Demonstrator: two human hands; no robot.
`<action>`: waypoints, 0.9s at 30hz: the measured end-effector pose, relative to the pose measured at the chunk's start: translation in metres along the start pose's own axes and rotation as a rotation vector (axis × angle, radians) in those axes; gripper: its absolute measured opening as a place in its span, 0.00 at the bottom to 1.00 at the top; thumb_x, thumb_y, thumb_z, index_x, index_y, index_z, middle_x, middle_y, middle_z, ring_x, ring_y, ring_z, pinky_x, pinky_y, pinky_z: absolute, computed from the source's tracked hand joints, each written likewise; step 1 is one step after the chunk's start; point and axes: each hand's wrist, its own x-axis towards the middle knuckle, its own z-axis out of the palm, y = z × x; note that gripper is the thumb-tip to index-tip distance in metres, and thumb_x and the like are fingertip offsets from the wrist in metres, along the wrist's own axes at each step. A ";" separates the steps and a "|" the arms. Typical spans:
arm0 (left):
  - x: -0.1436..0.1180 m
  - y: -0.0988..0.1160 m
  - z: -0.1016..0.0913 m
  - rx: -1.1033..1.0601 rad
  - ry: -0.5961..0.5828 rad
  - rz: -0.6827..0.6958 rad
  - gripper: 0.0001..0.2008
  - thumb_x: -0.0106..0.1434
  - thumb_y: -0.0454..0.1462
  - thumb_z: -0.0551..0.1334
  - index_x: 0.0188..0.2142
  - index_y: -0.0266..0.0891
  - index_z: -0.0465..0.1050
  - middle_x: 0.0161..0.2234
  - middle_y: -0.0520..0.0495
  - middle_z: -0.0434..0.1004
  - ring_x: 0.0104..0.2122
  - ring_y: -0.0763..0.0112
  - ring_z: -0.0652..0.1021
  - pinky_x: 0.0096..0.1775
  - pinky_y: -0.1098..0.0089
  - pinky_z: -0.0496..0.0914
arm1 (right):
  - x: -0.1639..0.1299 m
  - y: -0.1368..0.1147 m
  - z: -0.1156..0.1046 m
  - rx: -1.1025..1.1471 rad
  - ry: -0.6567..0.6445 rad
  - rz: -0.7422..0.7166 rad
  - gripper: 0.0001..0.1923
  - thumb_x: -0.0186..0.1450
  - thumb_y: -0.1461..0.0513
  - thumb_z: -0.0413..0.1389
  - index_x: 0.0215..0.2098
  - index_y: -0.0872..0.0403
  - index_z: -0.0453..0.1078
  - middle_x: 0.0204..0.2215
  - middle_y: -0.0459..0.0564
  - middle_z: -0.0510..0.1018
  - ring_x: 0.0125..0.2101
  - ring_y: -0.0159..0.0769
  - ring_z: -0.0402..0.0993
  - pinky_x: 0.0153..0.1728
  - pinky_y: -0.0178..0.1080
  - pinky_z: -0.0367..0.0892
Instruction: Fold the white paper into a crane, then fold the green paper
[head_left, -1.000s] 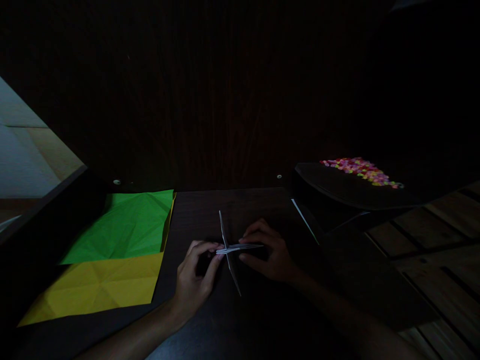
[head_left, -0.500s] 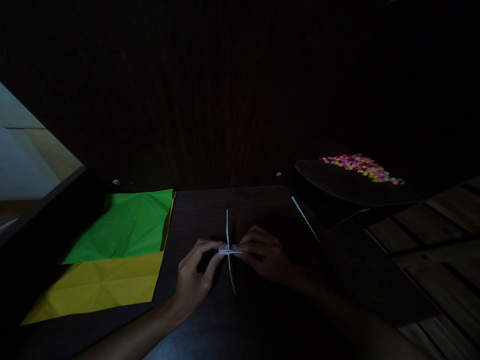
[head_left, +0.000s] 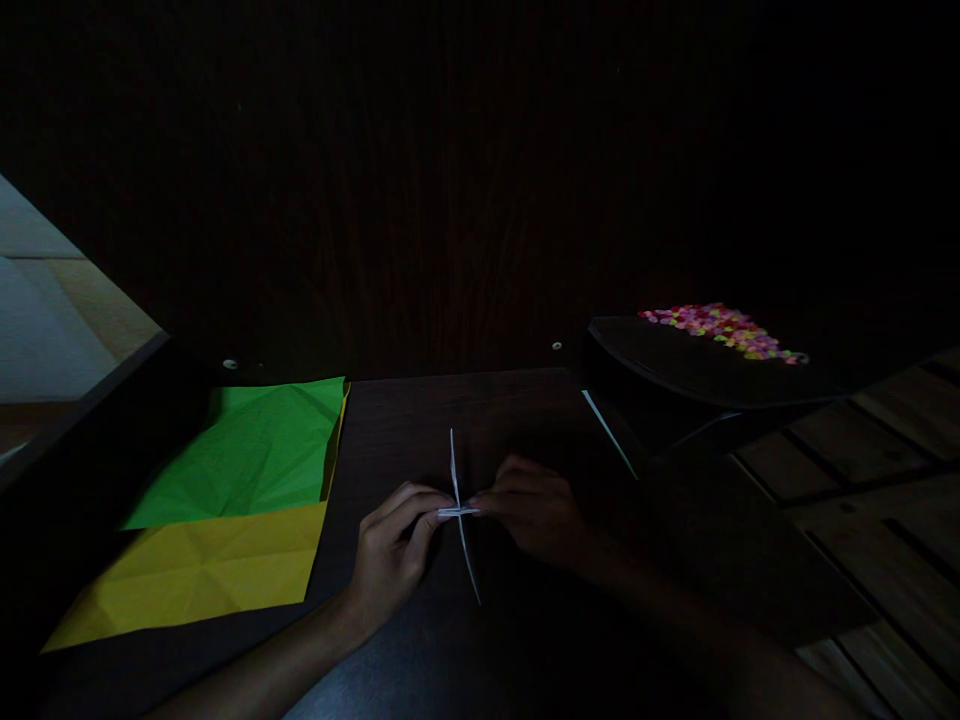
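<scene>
Near the front edge of the dark tabletop (head_left: pixel 420 420), we pinch the thin white folded paper strip (head_left: pixel 458 510) between left hand (head_left: pixel 390 560) and right hand (head_left: pixel 536 510); its long axis runs front-to-back between our fingers.

No writing to read here.
I find no letters, numbers, brands or signs on the white paper strips (head_left: pixel 459 510) I pinch, nor on the green sheet (head_left: pixel 255 450) or yellow sheet (head_left: pixel 202 570) beside me; the scene is too dim.
</scene>
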 end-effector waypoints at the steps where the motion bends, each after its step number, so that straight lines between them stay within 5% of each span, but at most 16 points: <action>1: 0.000 0.000 0.000 -0.007 -0.003 -0.002 0.07 0.65 0.29 0.60 0.37 0.39 0.77 0.32 0.48 0.80 0.32 0.69 0.80 0.33 0.72 0.74 | 0.001 -0.001 -0.001 -0.004 -0.013 0.001 0.13 0.66 0.70 0.55 0.44 0.50 0.78 0.26 0.49 0.78 0.27 0.34 0.69 0.26 0.37 0.67; 12: 0.003 0.000 -0.003 -0.082 -0.115 0.025 0.09 0.66 0.29 0.58 0.35 0.39 0.77 0.29 0.47 0.78 0.29 0.69 0.78 0.30 0.71 0.72 | 0.001 0.002 -0.004 0.093 -0.041 0.072 0.11 0.67 0.68 0.56 0.41 0.48 0.79 0.24 0.47 0.79 0.26 0.35 0.70 0.25 0.37 0.67; 21: 0.001 -0.003 -0.002 0.002 0.039 -0.049 0.06 0.65 0.29 0.59 0.33 0.39 0.74 0.28 0.49 0.75 0.29 0.69 0.76 0.31 0.71 0.71 | 0.007 0.005 -0.007 0.031 0.016 0.139 0.04 0.63 0.64 0.62 0.32 0.49 0.80 0.28 0.48 0.80 0.32 0.37 0.70 0.31 0.41 0.69; 27: 0.003 0.000 -0.001 0.032 0.044 -0.088 0.06 0.65 0.32 0.59 0.32 0.39 0.73 0.28 0.49 0.75 0.30 0.68 0.77 0.31 0.70 0.71 | 0.004 0.008 -0.008 0.100 -0.043 0.146 0.05 0.63 0.63 0.63 0.30 0.46 0.80 0.29 0.47 0.78 0.34 0.37 0.70 0.33 0.41 0.68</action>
